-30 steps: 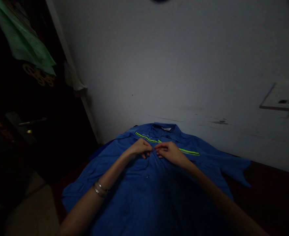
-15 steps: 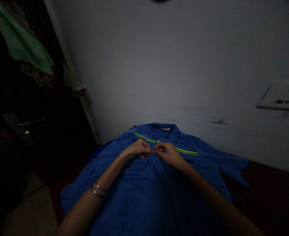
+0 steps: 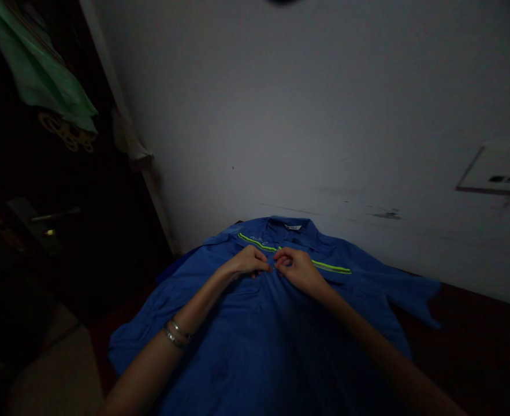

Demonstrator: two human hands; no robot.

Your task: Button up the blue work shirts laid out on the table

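A blue shirt (image 3: 233,346) with bright yellow-green chest stripes lies spread front side up, its collar (image 3: 293,224) towards the wall. My left hand (image 3: 250,261) pinches the shirt's front edge just below the stripes, fingertips pressed together. Close beside it, my right hand (image 3: 297,268) pinches the cloth of the other front edge. The two sets of fingertips almost meet over the middle of the chest. Whether a button is between them is too small and dark to tell. Metal bracelets (image 3: 177,334) circle my left wrist.
The shirt rests on a dark red surface (image 3: 475,323) against a pale wall (image 3: 280,115). A socket plate (image 3: 499,170) is on the wall at right. To the left stands a dark door with a handle (image 3: 55,215), and a green cloth (image 3: 47,75) hangs there.
Both hands stay at the same spot on the shirt front. Only the fingers shift slightly; the right fingertips are now a little apart from the left ones.
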